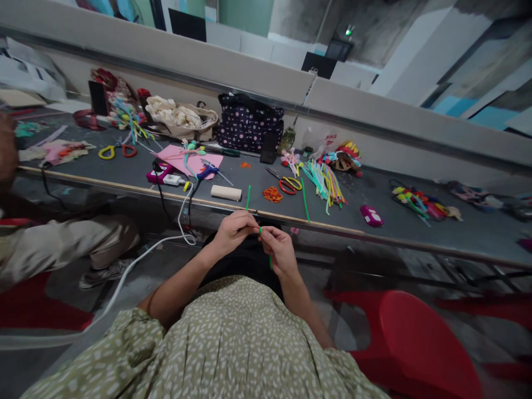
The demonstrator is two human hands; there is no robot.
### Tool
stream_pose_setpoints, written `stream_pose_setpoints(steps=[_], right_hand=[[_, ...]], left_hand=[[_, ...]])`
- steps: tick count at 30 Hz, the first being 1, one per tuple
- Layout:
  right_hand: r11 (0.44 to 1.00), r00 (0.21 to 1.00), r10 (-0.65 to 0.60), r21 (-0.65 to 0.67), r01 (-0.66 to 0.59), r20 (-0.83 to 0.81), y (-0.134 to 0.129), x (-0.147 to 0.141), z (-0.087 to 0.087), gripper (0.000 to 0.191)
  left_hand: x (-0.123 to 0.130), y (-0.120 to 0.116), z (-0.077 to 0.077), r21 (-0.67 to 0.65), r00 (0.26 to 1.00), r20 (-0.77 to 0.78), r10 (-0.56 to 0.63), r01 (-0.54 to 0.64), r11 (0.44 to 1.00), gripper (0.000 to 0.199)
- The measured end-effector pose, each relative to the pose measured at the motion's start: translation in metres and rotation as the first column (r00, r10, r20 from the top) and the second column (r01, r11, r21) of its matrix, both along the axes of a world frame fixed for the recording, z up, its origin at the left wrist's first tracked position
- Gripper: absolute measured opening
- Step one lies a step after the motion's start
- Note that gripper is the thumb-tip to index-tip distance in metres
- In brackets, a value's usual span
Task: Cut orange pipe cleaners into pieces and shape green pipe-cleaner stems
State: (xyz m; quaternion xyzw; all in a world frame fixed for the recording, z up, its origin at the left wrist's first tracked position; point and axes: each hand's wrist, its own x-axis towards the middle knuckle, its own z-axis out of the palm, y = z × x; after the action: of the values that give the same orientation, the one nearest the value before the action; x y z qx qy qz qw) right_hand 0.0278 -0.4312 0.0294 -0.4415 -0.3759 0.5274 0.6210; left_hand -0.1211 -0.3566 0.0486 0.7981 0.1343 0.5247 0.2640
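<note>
fingers [246, 220] pinching green stem [260, 229], plastic bag [319, 145], blurred red lettering [331, 136]

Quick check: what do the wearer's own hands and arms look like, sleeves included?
The left hand and right hand are ungloved, with bare wrists and forearms. The left sleeve and right sleeve are loose, muted green fabric scattered with small pale flecks, ending around the elbows. Rings, if any, are too small to tell.
</note>
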Motion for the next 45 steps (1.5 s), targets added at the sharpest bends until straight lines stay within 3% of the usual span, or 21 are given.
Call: stream_pose_setpoints(steps=[8,16,22,26,30,34,45], right_hand=[[0.989,0.987,-0.146,0.047,0.142,0.068,-0.003,-0.007,0.004,0.023],[0.958,0.952,-0.241,0.205,0.202,0.187,-0.007,-0.009,0.004,0.015],[0.936,0.872,-0.323,0.257,0.239,0.367,-0.01,-0.008,0.005,0.014],[0.956,0.927,-0.279,0.166,0.243,0.249,-0.006,-0.005,0.004,0.019],[0.992,0.991,-0.124,-0.007,0.124,0.046,0.0,0.0,0.002,0.024],[0.997,0.999,-0.011,-0.08,0.007,-0.048,0.001,0.003,0.001,0.025],[0.999,0.999,-0.032,-0.033,0.03,-0.038,-0.001,0.0,0.004,0.025]], left_hand=[[0.0,-0.003,-0.002,-0.052,0.999,-0.017,0.044,-0.044,0.998,0.018],[0.002,-0.011,0.006,-0.115,0.994,-0.061,0.091,-0.098,0.989,0.024],[0.003,-0.007,0.005,-0.249,0.991,-0.134,-0.007,-0.027,0.968,0.029],[0.001,-0.005,0.007,-0.303,0.988,-0.147,-0.043,-0.003,0.953,0.024],[-0.004,-0.003,0.008,-0.252,0.993,-0.096,-0.062,0.037,0.967,0.012],[-0.006,0.0,0.008,-0.145,0.993,-0.077,-0.089,0.077,0.986,0.012],[-0.004,0.004,-0.002,0.075,0.992,-0.114,0.063,-0.054,0.996,0.01]])
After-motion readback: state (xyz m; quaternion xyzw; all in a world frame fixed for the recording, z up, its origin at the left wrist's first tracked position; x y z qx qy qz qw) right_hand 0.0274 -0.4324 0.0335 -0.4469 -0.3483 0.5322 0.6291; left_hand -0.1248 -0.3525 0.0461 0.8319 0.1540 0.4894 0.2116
